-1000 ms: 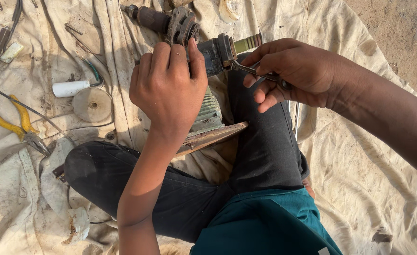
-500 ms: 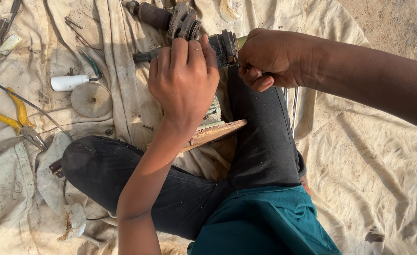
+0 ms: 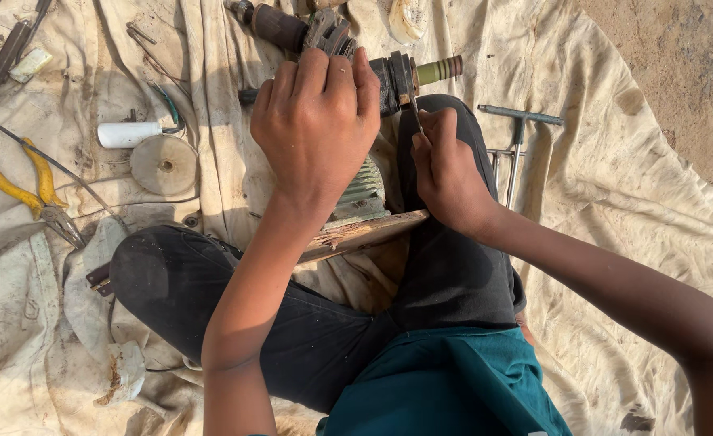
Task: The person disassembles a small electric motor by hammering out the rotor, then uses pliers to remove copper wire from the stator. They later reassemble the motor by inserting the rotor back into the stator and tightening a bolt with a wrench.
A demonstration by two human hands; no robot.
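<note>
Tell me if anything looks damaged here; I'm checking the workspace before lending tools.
The wooden board under the green motor part has a splintered, ragged edge near the left hand's wrist. The cloth is stained and rumpled. Nothing looks spilled.

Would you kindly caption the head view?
Seated person's left hand steadies a motor part while the right hand works a thin tool against it.

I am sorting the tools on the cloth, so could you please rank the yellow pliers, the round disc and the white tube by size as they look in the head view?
1. Yellow pliers, longest by far.
2. Round disc.
3. White tube, about as long as the disc is wide but much thinner.
All three lie on the cloth, similarly far from the camera.
</note>
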